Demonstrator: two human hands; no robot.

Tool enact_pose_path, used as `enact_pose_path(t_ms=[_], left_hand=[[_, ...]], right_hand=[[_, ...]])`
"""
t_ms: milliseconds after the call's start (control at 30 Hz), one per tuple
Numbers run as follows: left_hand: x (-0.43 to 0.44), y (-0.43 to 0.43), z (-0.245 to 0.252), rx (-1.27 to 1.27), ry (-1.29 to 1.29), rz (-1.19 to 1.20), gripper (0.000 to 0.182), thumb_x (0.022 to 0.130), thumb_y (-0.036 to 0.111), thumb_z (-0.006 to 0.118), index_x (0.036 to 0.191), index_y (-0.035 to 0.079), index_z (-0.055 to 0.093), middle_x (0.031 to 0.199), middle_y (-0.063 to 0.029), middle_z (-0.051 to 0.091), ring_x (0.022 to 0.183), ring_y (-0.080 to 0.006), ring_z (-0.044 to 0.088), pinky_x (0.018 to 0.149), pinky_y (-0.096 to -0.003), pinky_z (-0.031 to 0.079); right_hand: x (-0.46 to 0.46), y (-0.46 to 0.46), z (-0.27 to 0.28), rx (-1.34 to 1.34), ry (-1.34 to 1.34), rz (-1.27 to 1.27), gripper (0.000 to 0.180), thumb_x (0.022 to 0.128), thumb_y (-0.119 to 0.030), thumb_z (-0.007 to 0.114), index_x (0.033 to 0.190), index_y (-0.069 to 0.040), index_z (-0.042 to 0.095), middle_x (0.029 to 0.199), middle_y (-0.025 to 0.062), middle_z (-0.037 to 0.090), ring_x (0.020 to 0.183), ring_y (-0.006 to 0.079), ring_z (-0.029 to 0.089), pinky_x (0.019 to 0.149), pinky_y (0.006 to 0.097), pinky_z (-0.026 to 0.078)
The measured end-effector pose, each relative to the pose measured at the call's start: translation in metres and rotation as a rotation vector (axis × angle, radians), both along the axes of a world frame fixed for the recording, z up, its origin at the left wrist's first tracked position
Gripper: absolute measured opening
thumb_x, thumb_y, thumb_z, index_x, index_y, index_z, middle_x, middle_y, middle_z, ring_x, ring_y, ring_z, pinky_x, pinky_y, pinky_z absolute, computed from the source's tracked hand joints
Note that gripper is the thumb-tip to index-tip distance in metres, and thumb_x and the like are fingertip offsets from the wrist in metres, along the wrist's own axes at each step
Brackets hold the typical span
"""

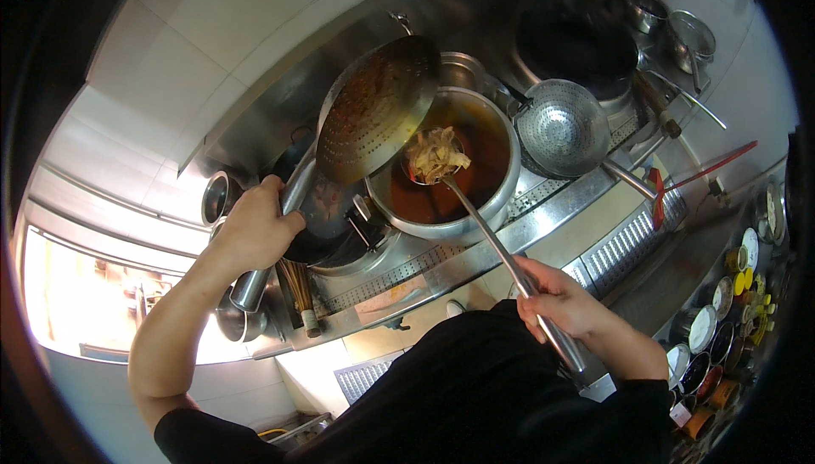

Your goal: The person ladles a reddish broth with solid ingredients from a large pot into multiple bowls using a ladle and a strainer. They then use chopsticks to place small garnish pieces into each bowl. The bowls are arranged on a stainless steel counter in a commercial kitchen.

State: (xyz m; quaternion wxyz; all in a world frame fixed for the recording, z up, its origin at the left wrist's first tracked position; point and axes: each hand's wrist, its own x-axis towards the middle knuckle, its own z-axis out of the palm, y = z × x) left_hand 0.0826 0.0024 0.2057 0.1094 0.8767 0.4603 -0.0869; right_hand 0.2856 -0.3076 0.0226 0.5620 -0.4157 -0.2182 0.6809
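My left hand (258, 225) grips the thick metal handle of a large perforated strainer (382, 104). Reddish bits cling to the tilted strainer, which overlaps the left rim of a metal pot (507, 184). Reddish-brown, oily liquid (477, 174) fills part of that pot. In my right hand (560, 301) is the long handle of a metal ladle (487, 228). Its bowl, over the liquid, carries a heap of pale brownish food pieces (439, 155); what they are I cannot tell. Just below the strainer lies a dark wok (325, 215) with dark liquid inside.
Right of the pot rests a second perforated strainer (563, 126), its handle jutting over the stove's front edge (446, 273). Another dark wok (573, 50) sits at the back right. A bamboo brush (298, 295) lies near my left forearm. Several seasoning containers (700, 330) line the far right.
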Motion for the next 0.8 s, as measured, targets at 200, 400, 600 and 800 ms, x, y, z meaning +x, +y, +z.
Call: enact_pose_path(t_ms=[200,400,600,800], left_hand=[[0.002,0.014,-0.027,0.139,0.023,-0.138,0.045,0.082,0.023,0.064,0.109,-0.01,0.051,0.091,-0.0322,0.065,0.09,-0.0482,0.065,0.082,-0.0511,0.051],[0.028,0.035,-0.072,0.194,0.222,-0.252,0.04,0.086,0.02,0.06,0.11,-0.01,0.049,0.09,-0.0308,0.067,0.083,-0.0444,0.068,0.078,-0.0489,0.054],[0.051,0.068,-0.134,0.511,0.408,-0.588,0.036,0.081,0.01,0.063,0.108,-0.009,0.052,0.083,-0.018,0.068,0.075,-0.0281,0.072,0.058,-0.0363,0.057],[0.087,0.12,-0.201,0.564,0.267,-0.788,0.037,0.082,0.013,0.063,0.11,-0.009,0.054,0.082,-0.0145,0.068,0.069,-0.0228,0.07,0.053,-0.0319,0.054]], right_hand=[[-0.002,-0.017,0.006,0.021,-0.005,0.005,0.075,0.092,-0.003,0.053,0.157,-0.005,0.015,0.071,0.0056,0.061,0.052,0.0137,0.061,0.046,0.0249,0.05],[0.011,-0.025,0.02,0.011,-0.015,0.019,0.073,0.092,-0.002,0.054,0.155,-0.002,0.017,0.071,0.0057,0.062,0.053,0.0147,0.062,0.05,0.0271,0.052],[0.026,-0.032,0.027,-0.044,-0.032,0.065,0.077,0.092,-0.002,0.054,0.157,-0.003,0.013,0.071,0.0057,0.062,0.057,0.0136,0.06,0.052,0.0272,0.052],[0.038,-0.032,0.041,-0.141,-0.009,0.11,0.081,0.092,-0.001,0.054,0.158,-0.005,0.007,0.073,0.0064,0.059,0.06,0.0134,0.059,0.054,0.0283,0.053]])
